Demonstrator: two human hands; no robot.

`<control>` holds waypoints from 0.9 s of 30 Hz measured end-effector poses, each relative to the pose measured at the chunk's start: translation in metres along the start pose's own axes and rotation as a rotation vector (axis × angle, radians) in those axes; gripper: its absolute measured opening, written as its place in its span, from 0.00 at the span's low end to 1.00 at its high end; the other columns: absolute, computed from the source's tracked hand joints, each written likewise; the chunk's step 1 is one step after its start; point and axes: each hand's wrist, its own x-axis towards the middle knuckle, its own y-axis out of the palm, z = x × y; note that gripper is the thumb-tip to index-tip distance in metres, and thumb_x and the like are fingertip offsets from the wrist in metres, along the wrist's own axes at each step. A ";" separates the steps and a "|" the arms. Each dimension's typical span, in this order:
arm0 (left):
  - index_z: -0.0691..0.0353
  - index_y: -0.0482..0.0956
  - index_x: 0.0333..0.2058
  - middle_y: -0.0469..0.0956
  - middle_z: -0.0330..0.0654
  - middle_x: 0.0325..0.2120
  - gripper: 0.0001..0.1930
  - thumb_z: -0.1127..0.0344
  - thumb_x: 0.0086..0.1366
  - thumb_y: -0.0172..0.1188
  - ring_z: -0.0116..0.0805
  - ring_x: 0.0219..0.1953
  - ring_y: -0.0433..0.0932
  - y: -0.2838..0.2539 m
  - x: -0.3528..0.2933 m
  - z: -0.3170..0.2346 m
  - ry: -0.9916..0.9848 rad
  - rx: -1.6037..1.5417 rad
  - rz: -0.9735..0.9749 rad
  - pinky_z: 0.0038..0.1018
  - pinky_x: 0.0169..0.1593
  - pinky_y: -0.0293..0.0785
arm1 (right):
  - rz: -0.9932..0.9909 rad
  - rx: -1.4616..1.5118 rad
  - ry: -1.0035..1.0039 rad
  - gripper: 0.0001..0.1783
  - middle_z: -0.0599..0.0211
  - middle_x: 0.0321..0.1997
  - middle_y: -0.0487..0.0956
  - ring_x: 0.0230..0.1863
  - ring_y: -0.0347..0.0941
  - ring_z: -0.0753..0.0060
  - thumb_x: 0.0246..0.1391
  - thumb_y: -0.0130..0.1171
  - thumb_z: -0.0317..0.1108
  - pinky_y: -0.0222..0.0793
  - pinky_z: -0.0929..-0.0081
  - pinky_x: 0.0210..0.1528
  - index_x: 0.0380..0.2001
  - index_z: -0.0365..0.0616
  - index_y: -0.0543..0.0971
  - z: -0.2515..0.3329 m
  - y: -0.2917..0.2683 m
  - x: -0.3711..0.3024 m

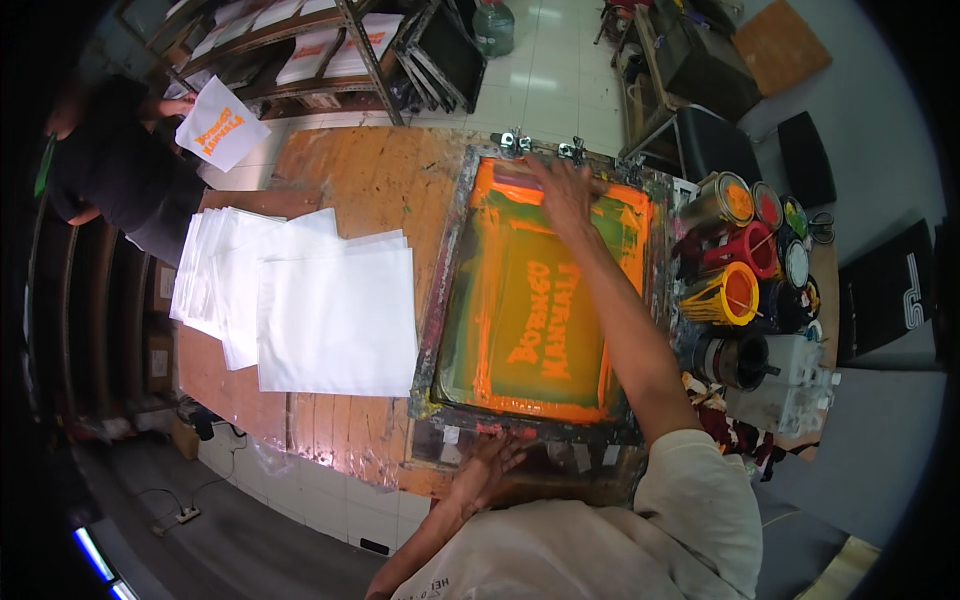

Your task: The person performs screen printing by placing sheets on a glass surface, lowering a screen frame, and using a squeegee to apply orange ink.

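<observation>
A screen-printing frame (433, 340) lies flat on the wooden table in front of me, its mesh smeared with orange ink around orange lettering. At its far end my right hand (566, 195) grips a squeegee (517, 176), with the arm stretched over the mesh's right side. The hand covers the middle of the squeegee. Close to the frame's front edge, my left hand (487, 467) has its fingers stretched out and holds nothing visible. Left of the frame lie stacks of white fabric sheets (337, 320). Metal hinge clamps (516, 142) sit at the frame's far edge.
To the right stand open ink cans (735, 200), a yellow ink tub (735, 293) and a red one (752, 250). A co-worker (125, 165) at the far left holds a printed white sheet (222, 125). Behind the table are a rack (370, 60) and leaning frames (440, 55).
</observation>
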 end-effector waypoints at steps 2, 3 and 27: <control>0.54 0.71 0.53 0.79 0.44 0.54 0.14 0.54 0.78 0.54 0.33 0.59 0.75 0.000 -0.001 -0.001 -0.032 0.002 -0.042 0.38 0.62 0.70 | 0.060 -0.038 0.066 0.41 0.61 0.45 0.77 0.54 0.72 0.57 0.50 0.60 0.19 0.59 0.51 0.55 0.69 0.60 0.71 0.005 0.005 0.010; 0.54 0.72 0.53 0.79 0.44 0.54 0.13 0.55 0.78 0.54 0.33 0.59 0.75 0.001 -0.002 -0.001 -0.013 0.008 -0.008 0.38 0.62 0.71 | -0.009 -0.060 0.058 0.41 0.60 0.45 0.77 0.55 0.72 0.57 0.50 0.60 0.19 0.59 0.51 0.55 0.69 0.59 0.71 0.003 0.004 0.012; 0.52 0.72 0.50 0.76 0.44 0.56 0.11 0.55 0.77 0.55 0.41 0.63 0.72 0.001 0.005 0.009 0.078 -0.002 -0.011 0.43 0.65 0.66 | 0.206 0.016 -0.017 0.41 0.57 0.45 0.78 0.54 0.72 0.55 0.51 0.59 0.16 0.57 0.52 0.54 0.69 0.56 0.70 0.009 -0.039 -0.022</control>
